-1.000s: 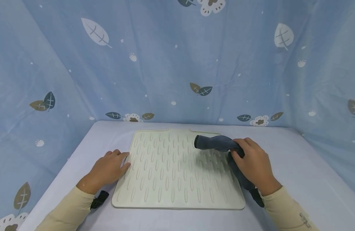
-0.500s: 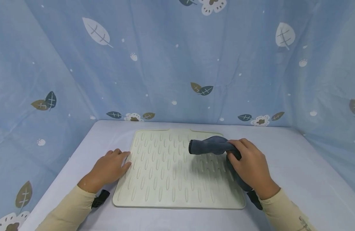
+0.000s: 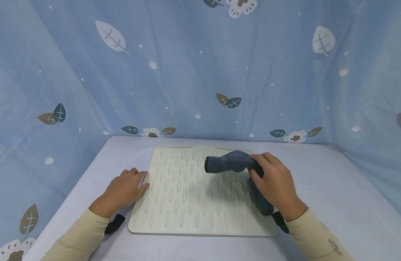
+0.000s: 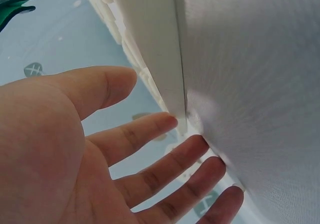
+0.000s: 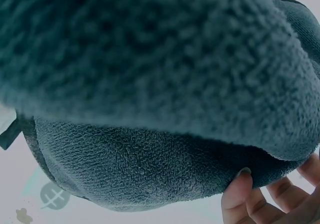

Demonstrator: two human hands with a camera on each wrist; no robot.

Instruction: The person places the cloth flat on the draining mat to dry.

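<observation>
My right hand pinches a dark blue-grey terry cloth above the right part of a cream ribbed mat. The cloth droops in folds on both sides of the fingers. Seen from the right wrist, the cloth fills most of the picture, and thumb and fingers hold its lower edge; a dark binding and a small loop show at left. My left hand rests at the mat's left edge. From the left wrist, its fingers are spread and nearly straight beside the mat's side.
The mat lies on a white-covered table. A blue curtain with leaf and flower prints stands behind and at both sides. Black wrist straps show below the sleeves.
My right hand has carried the cloth leftward over the mat. The left hand and the mat have stayed where they were.
</observation>
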